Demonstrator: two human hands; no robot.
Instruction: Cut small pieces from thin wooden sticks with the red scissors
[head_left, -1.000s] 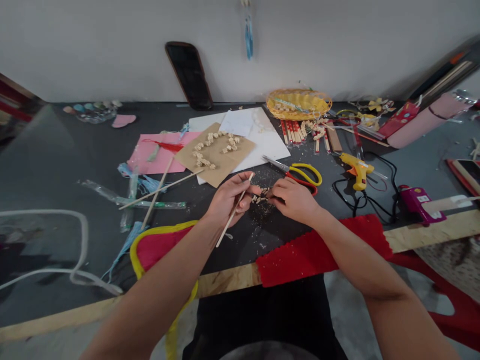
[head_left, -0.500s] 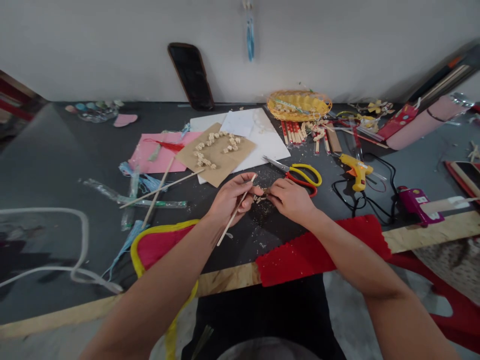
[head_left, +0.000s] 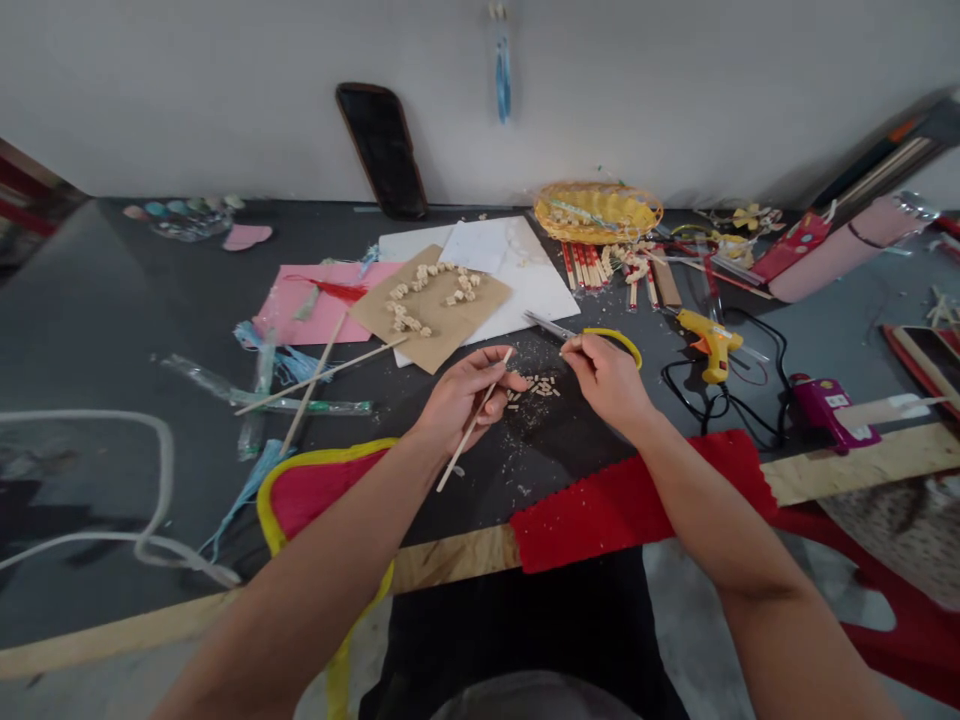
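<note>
My left hand (head_left: 469, 395) is closed around a thin pale wooden stick (head_left: 469, 435), which slants down toward the table edge. My right hand (head_left: 606, 375) hovers over or rests on the scissors (head_left: 551, 325), its fingertips pinched together. Whatever sits between those fingertips is hidden. The scissors' yellow handle loop (head_left: 626, 343) shows behind the hand, while the red loop is covered. Between my hands, small cut pieces of stick (head_left: 544, 385) are scattered on the dark table among fine crumbs.
Clusters of glued pieces (head_left: 409, 318) lie on brown paper (head_left: 442, 345). A yellow glue gun (head_left: 712, 345) with a looping black cable is at right. Red felt (head_left: 577, 520) lies on the front edge. A yellow basket (head_left: 600, 212) and a leaning phone (head_left: 382, 150) stand behind.
My right hand has moved right, away from the left hand to the scissors, uncovering the small cut pieces. My left hand stays nearly still with the stick.
</note>
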